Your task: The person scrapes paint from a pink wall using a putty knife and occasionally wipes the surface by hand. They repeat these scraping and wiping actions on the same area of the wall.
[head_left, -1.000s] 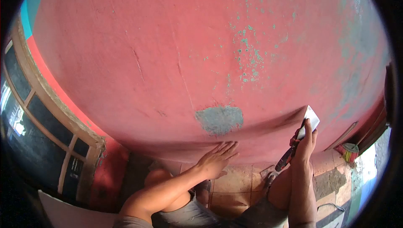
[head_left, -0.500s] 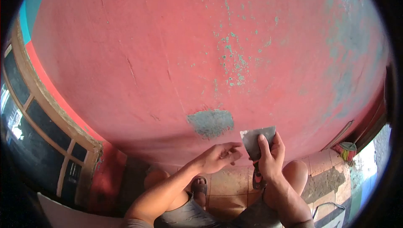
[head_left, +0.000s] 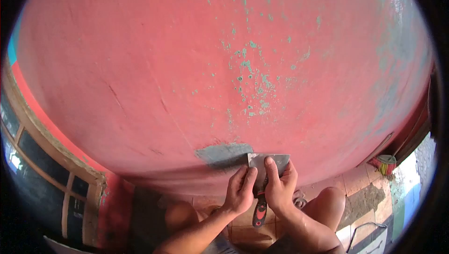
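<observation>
My right hand (head_left: 280, 186) grips a putty knife (head_left: 258, 161) by its wide metal blade, thumb flat on the near face. The black and red handle (head_left: 260, 213) hangs downward below the blade. My left hand (head_left: 242, 191) is at the blade's left edge, its fingers and thumb drawn together; whether anything is between them is hidden. Just behind and to the left, a grey patch (head_left: 220, 154) of bare or filled plaster shows low on the pink wall (head_left: 154, 57), partly covered by the blade.
Green spots of flaked paint (head_left: 248, 78) mark the wall above. A wood-framed window (head_left: 47, 160) stands at the left. On the right are a broom (head_left: 387, 164), floor tiles (head_left: 355, 179) and a grey smear (head_left: 365, 202) on them. My bent knees flank the hands.
The putty knife and my right hand have moved left and slightly down. My left hand has come to the blade's edge, its fingers closing. The view has tilted up and shifted.
</observation>
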### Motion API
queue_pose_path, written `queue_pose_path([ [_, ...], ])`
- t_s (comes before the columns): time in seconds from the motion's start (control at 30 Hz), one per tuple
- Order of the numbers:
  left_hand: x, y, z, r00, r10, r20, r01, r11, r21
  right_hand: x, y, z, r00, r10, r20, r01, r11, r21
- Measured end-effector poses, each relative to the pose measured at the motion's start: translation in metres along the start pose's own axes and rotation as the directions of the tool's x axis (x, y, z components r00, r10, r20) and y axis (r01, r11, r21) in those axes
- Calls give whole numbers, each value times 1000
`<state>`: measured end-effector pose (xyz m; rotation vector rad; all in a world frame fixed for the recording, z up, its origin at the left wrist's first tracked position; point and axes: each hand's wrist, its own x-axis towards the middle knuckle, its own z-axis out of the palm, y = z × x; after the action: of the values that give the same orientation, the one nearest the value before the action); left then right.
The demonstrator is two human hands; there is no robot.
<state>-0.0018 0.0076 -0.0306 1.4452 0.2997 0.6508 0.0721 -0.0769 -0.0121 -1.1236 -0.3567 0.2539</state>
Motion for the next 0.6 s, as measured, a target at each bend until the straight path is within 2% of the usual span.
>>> queue_pose_path([
  [0.1,8,5,15,991,79,-108,-75,996,36,-1,8,7,999,-16,-44,18,999,49],
  [0.13,9,-3,11,990,107,-95,-97,990,101,-2,12,7,997,-29,-69,32,998,48],
  [0.27,12,-11,14,984,144,-101,-129,981,142,-1,17,8,987,-71,-145,80,995,54],
  [0.4,13,-7,18,983,155,-96,-136,974,179,3,12,5,990,-81,-115,79,997,-21],
  [0.5,18,4,26,975,181,-127,-162,975,150,6,3,9,991,-41,-124,43,999,17],
  [0.57,25,20,30,965,227,-129,-211,969,129,14,-12,13,991,-98,-95,93,994,-53],
  [0.6,26,29,32,974,180,-136,-170,982,80,16,-17,13,988,-129,-79,122,989,-86],
])
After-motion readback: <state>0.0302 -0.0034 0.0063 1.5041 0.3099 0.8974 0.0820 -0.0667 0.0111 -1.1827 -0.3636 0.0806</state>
